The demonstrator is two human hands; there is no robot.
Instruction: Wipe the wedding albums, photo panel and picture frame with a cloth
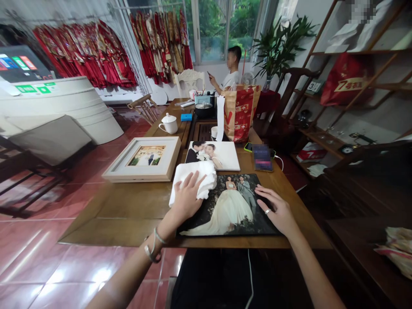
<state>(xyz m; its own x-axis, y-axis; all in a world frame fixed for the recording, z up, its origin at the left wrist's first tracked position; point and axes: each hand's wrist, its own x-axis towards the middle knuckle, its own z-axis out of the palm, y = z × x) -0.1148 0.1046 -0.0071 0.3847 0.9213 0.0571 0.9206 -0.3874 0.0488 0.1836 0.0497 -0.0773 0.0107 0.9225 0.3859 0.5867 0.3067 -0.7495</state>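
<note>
A wedding photo panel (pixel 229 210) with a dark background lies flat at the table's front edge, showing a couple and a long pale gown. My left hand (pixel 188 195) presses on a bunched white cloth (pixel 209 169) at the panel's upper left corner, its fingers curved over the folds. Stretched-out fingers of my right hand (pixel 278 210) rest on the panel's right side; a ring shows on one of them. Just behind the cloth lies a white photo panel (pixel 230 155) of a couple. To the left is a pale framed photo (pixel 174 161).
On the wooden table (pixel 125 210) stand a white lidded cup (pixel 169 123), a blue box (pixel 186 117) and a red-and-tan paper bag (pixel 243 113). A phone (pixel 262 156) with a cable lies at the right. A person (pixel 231 71) sits at the far end.
</note>
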